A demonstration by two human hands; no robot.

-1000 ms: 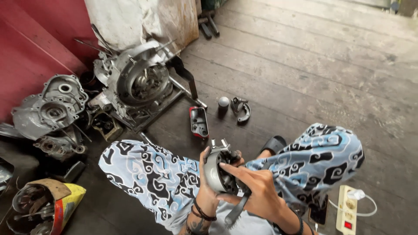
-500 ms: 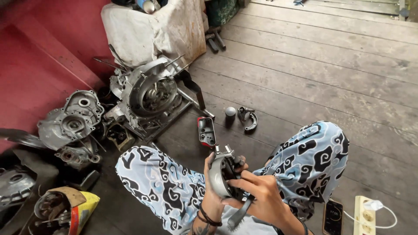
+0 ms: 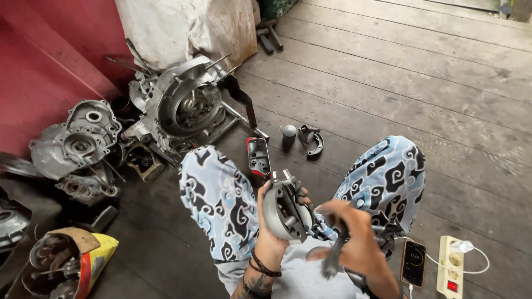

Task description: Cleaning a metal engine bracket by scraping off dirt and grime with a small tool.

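Head view, looking down at my lap as I sit on a dark wooden plank floor [image 3: 421, 83]. My left hand [image 3: 271, 230] is wrapped closed around the rim of a round grey cast-metal engine part [image 3: 284, 207], holding it on edge between my knees, just above my patterned blue and white trousers [image 3: 221, 205]. My right hand [image 3: 354, 238] is closed around the handle of a dark metal wrench [image 3: 334, 252], blurred, its working end at the part's inner face; I cannot tell exactly where it meets.

The part looks stiff and fairly heavy for its size, with hard edges, and may be oily, so I judge the thick outer rim the safest hold, fingers clear of the inner mechanism.

On the floor ahead lie a small red and black casing [image 3: 258, 156], a grey metal ball [image 3: 289, 130], a curved brake shoe [image 3: 315, 141] and a large silver engine crankcase [image 3: 185, 105]. By my right knee sit a phone [image 3: 413, 263] and a white power strip [image 3: 451, 267].
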